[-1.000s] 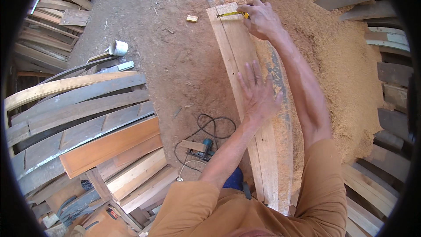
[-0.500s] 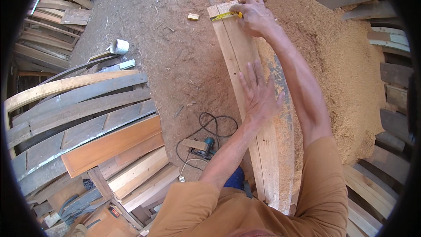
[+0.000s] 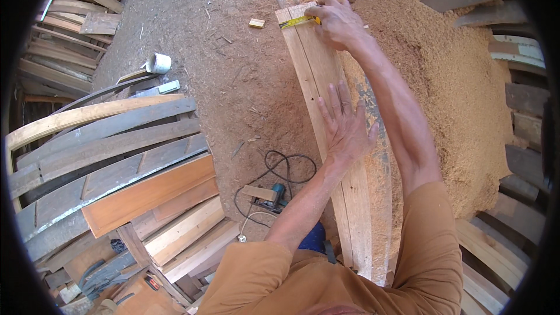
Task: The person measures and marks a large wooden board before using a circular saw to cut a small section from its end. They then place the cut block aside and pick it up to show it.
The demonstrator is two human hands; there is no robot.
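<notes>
A long pale wooden plank (image 3: 312, 70) runs from near my body to the far end, a dark lengthwise line along its face. My left hand (image 3: 345, 125) lies flat on the plank's middle, fingers spread and pointing away from me. Close to the plank's far end, my right hand (image 3: 337, 22) is closed on a yellow tape measure (image 3: 297, 21). The tape's blade stretches across the plank's width to its left edge. My fingers hide most of the tape's case.
Under the plank is a worn beam (image 3: 380, 186) strewn with sawdust. A sawdust heap (image 3: 466, 99) spreads at the right. On the ground lie a teal power tool (image 3: 271, 195) with a black cord and a small wood block (image 3: 256, 23). Stacked boards (image 3: 149, 192) stand at the left.
</notes>
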